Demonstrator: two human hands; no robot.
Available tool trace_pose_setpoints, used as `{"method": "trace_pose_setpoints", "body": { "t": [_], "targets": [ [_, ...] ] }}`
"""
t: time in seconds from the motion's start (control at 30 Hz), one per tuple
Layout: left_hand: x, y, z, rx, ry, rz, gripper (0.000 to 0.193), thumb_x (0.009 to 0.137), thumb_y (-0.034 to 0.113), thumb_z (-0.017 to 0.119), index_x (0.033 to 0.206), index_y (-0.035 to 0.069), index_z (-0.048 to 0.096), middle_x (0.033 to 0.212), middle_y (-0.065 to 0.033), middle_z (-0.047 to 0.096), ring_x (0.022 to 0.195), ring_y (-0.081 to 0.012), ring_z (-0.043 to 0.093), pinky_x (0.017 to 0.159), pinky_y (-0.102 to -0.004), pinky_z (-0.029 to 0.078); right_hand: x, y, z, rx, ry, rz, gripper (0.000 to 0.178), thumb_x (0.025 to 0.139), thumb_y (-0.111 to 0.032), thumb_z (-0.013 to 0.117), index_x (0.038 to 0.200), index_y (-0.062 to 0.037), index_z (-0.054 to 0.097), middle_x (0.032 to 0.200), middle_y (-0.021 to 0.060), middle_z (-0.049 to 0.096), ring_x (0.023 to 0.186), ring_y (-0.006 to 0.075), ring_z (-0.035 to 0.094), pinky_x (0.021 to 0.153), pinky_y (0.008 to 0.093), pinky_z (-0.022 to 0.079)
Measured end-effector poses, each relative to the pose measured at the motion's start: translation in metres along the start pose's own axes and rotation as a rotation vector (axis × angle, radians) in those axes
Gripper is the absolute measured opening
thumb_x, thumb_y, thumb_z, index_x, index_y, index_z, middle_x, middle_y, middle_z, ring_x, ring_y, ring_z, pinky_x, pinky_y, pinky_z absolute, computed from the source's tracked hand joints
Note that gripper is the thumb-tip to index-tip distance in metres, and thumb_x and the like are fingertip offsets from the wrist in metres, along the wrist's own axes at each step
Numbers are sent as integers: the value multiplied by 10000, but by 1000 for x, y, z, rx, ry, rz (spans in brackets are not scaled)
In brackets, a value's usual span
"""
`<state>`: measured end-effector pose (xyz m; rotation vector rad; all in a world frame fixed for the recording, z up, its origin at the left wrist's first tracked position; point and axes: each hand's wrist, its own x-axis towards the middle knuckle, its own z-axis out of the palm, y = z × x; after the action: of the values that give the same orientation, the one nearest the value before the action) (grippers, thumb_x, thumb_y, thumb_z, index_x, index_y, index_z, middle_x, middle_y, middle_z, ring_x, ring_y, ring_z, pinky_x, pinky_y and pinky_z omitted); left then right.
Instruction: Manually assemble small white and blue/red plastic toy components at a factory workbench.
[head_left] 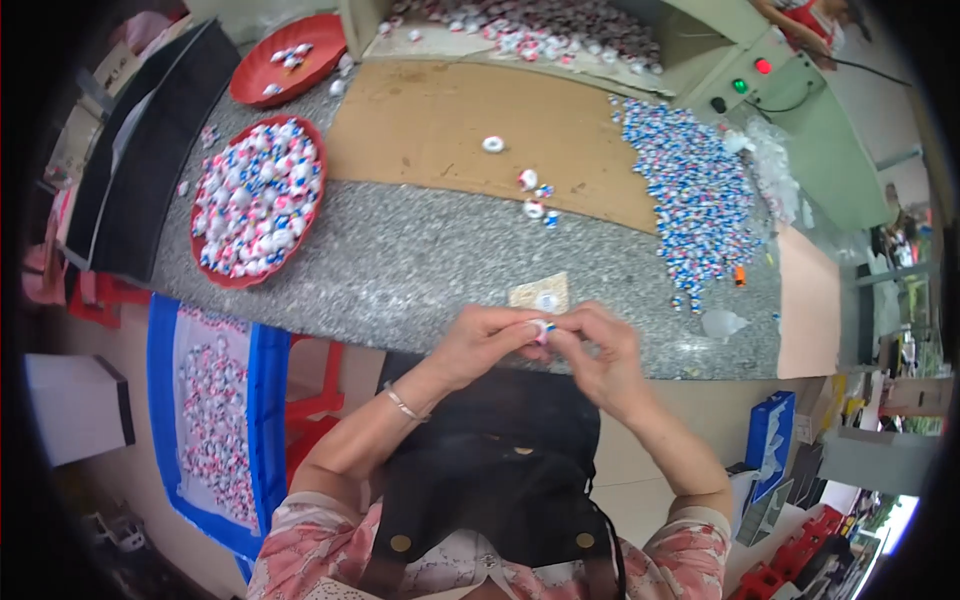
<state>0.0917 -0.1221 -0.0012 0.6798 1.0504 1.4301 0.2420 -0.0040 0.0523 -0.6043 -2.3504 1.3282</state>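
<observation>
Left hand [478,345] and right hand [600,352] pinch 1 small white-pink piece [541,330] over speckled granite counter [420,260]; red tray [205,262] of pieces left, brown board [440,130] behind.

A speckled grey stone-look worktop [400,260] has a polished, faintly glossy face. On it, a flat matt brown cardboard sheet [450,125] lies beyond the hands. Left of the cardboard, a smooth, shiny red plastic tray [205,255] holds glossy white, blue and pink plastic pieces [255,195]. The left hand [480,340] and right hand [600,355] pinch one small plastic piece [541,328]. A thin metal bracelet [402,404] glints on the left wrist.
</observation>
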Motion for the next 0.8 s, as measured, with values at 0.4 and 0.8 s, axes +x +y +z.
{"method": "trace_pose_setpoints", "body": {
  "t": [0.4, 0.8],
  "targets": [
    [-47, 130, -131, 1448, 847, 758, 270, 840, 0, 652, 1109, 10, 657, 1036, -141, 664, 954, -259, 639, 843, -349, 495, 24, 105, -102, -614, 334, -90, 207, 843, 18, 618, 1038, -5, 683, 1021, 171, 664, 904, 330, 646, 805, 369, 512],
    [-56, 167, -203, 1884, 1271, 706, 368, 856, 36, 606, 1222, 6, 591, 1270, -212, 582, 1169, -374, 562, 994, -433, 448, 46, 109, -114, -979, 120, -356, 174, 812, 71, 513, 971, 22, 562, 964, 184, 574, 877, 360, 567, 775, 430, 471]
  ]
}}
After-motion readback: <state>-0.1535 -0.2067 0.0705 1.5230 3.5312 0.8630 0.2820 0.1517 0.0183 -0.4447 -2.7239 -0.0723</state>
